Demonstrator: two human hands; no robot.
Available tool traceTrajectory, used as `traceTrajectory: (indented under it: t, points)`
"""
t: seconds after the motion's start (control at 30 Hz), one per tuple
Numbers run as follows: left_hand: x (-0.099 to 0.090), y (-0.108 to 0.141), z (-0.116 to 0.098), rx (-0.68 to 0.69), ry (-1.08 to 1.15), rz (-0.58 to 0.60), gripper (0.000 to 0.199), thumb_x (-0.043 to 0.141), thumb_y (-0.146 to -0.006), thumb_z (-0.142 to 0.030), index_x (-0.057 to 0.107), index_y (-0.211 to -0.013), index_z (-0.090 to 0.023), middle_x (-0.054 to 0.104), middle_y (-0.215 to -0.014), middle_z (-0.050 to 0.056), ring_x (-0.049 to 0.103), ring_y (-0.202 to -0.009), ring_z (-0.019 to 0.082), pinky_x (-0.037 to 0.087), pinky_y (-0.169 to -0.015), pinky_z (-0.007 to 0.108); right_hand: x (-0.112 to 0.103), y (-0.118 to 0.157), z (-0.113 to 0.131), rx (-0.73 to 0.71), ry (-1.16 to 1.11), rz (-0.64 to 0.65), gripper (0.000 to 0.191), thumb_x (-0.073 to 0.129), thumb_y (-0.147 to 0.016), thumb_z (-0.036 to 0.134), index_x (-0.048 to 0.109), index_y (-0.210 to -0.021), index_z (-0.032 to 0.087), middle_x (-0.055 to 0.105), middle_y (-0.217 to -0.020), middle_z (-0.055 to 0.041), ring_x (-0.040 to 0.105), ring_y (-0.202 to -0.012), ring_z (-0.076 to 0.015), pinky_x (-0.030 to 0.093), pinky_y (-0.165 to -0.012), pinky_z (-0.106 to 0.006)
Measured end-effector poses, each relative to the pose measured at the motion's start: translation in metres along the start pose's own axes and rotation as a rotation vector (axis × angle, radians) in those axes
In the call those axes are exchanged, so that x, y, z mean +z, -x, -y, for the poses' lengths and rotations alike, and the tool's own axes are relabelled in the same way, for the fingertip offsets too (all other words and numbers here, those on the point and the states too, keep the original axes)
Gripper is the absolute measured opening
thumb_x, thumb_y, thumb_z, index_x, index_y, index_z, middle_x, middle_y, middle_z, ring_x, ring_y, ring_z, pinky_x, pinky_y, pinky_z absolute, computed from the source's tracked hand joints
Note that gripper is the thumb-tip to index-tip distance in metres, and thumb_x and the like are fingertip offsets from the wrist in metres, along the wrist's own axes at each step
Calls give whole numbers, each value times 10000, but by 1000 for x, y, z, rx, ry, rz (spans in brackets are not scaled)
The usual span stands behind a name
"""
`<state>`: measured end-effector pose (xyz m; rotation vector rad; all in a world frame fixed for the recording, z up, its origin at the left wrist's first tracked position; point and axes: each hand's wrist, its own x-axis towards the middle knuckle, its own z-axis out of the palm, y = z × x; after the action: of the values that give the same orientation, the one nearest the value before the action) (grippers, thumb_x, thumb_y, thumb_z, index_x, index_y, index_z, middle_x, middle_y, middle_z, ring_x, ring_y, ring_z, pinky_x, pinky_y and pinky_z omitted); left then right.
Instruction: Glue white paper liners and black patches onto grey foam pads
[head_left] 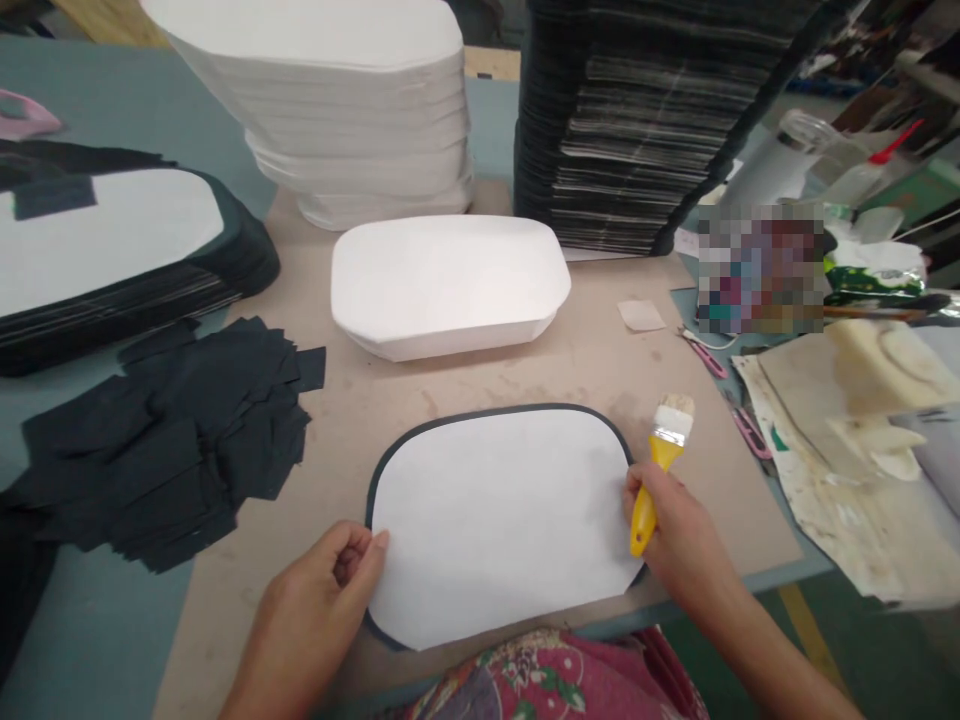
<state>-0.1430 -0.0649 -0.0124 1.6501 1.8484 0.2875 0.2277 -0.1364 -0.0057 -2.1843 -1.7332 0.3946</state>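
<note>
From here I see a white panel with a black border (502, 530) lying at the lower centre of the frame. The left hand (315, 600) pinches its left edge; the right hand (679, 520) grips a yellow brush (664, 455), fingers at the panel's right edge. Beyond, mid-frame, sits a low white stack (450, 285); dark fabric pieces (180, 430) heap at left.

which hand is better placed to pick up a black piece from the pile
Probably the left hand: it is nearer the black pieces and holds no tool, while the right hand holds the brush.
</note>
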Motion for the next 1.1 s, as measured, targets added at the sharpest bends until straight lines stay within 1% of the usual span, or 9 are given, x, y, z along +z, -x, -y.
traceTrajectory:
  t: [0.07, 0.17, 0.33, 0.43, 0.57, 0.67, 0.8, 0.97, 1.1]
  points:
    - [0, -2, 2, -6, -22, 15, 381, 513, -805, -618, 555, -723, -248, 550, -556, -38, 567, -549, 177, 398, -565, 277, -7, -2, 0, 39, 31, 55, 89, 460, -938, 314, 510, -932, 240, 624, -783, -50, 628, -716, -243, 434, -646, -325]
    - [-3, -4, 1, -10, -34, 31, 377, 537, -786, -621, 558, -749, -246, 586, -582, -30, 581, -575, 186, 405, -591, 289, -18, -5, -2, 69, -33, 122, 101, 505, -922, 335, 503, -959, 240, 646, -802, -39, 628, -694, -218, 422, -640, -303]
    - [-8, -4, -6, 10, -37, 49, 350, 549, -790, -583, 579, -772, -235, 629, -624, -19, 596, -605, 190, 411, -605, 291, -27, -7, -1, 14, -80, 100, 101, 516, -909, 305, 524, -969, 224, 660, -831, -43, 619, -685, -190, 411, -640, -278]
    - [-9, -4, -8, 44, -22, 43, 335, 555, -796, -563, 588, -780, -230, 625, -617, -23, 576, -591, 183, 403, -592, 284, -27, -6, -1, -16, -74, 60, 143, 509, -922, 311, 568, -999, 206, 668, -853, -58, 615, -691, -187, 408, -634, -275]
    - [-7, -3, -9, 78, -13, -3, 308, 573, -798, -527, 591, -754, -223, 621, -617, -17, 564, -594, 177, 389, -585, 278, -26, -5, -5, -36, -88, 38, 185, 531, -911, 334, 592, -1021, 198, 673, -860, -60, 609, -684, -185, 419, -640, -284]
    - [-5, 1, -12, 121, 25, -32, 269, 565, -813, -466, 597, -740, -210, 621, -645, -1, 571, -618, 173, 388, -604, 279, -23, -3, -11, -6, -68, 21, 164, 588, -867, 333, 576, -979, 215, 673, -856, -48, 619, -696, -191, 424, -645, -288]
    - [-2, 3, -12, 170, 74, -43, 245, 541, -845, -412, 600, -752, -193, 622, -669, 7, 573, -635, 165, 393, -617, 278, -17, -4, -20, 17, -34, -13, 215, 635, -832, 405, 560, -956, 246, 671, -873, -34, 625, -707, -202, 425, -635, -297]
    - [3, 4, -8, 167, 40, -57, 216, 529, -879, -368, 600, -776, -192, 633, -696, 4, 583, -660, 156, 390, -634, 271, -15, -5, -27, 1, 20, -10, 253, 617, -833, 475, 561, -944, 254, 670, -878, -41, 621, -698, -215, 424, -623, -315]
    - [-6, 8, -11, 149, -46, -47, 224, 567, -881, -371, 563, -726, -209, 592, -650, -4, 544, -624, 167, 367, -616, 286, -15, -4, -29, -9, 35, -14, 264, 613, -834, 485, 574, -944, 248, 676, -860, -43, 622, -682, -215, 427, -604, -312]
